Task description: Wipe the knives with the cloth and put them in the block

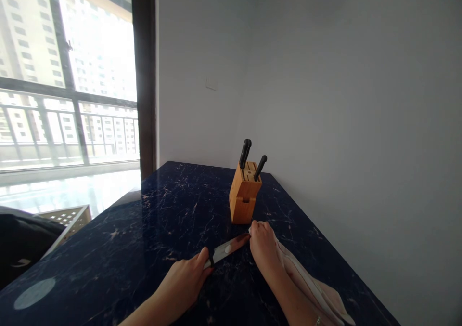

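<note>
Steel kitchen knife (228,249): rigid, probably slippery blade, safest held at the near end; lies angled just above the dark blue veined marble countertop (108,234).
Left hand (182,280): fingers curled shut around the knife's near end.
Right hand (263,244): fingers closed, pinching a beige cloth towel (310,282) at the blade's far end.
Pale bamboo knife block (245,196): just beyond, holding two black knife handles (245,152).

The view is being captured by a head-worn camera, which is being directed forward and downward over the tabletop (144,249). The left hand (182,280) and right hand (263,249) are being framed close at the lower edge, while a wooden knife block (245,196) is being seen farther off, with a window (97,61) at left.
</note>
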`<state>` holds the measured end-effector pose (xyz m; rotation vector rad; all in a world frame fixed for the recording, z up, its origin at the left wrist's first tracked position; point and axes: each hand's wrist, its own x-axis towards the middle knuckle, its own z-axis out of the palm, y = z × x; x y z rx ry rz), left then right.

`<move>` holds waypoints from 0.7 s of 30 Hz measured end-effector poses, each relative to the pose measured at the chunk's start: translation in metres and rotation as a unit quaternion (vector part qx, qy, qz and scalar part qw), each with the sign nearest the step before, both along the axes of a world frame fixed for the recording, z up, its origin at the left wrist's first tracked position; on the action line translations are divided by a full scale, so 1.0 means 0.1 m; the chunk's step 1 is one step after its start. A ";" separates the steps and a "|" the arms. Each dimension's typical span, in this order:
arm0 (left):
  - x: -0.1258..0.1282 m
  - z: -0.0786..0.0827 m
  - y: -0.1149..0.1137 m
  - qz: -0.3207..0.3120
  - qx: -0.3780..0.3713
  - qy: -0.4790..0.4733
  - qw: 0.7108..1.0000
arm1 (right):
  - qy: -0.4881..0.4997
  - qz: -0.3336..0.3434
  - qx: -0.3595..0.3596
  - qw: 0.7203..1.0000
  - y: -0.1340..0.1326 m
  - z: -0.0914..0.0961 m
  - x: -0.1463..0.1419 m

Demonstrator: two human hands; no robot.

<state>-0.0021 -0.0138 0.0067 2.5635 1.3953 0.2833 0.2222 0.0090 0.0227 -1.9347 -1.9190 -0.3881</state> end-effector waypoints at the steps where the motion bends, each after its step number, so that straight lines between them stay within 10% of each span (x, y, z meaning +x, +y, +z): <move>1: 0.00 0.00 0.00 0.001 -0.001 0.001 1.000 | -0.003 -0.002 -0.001 1.000 0.00 0.00 0.00; 21: 0.00 0.03 -0.01 -0.004 0.003 0.004 1.000 | 0.019 0.030 -0.014 0.999 -0.05 0.00 -0.10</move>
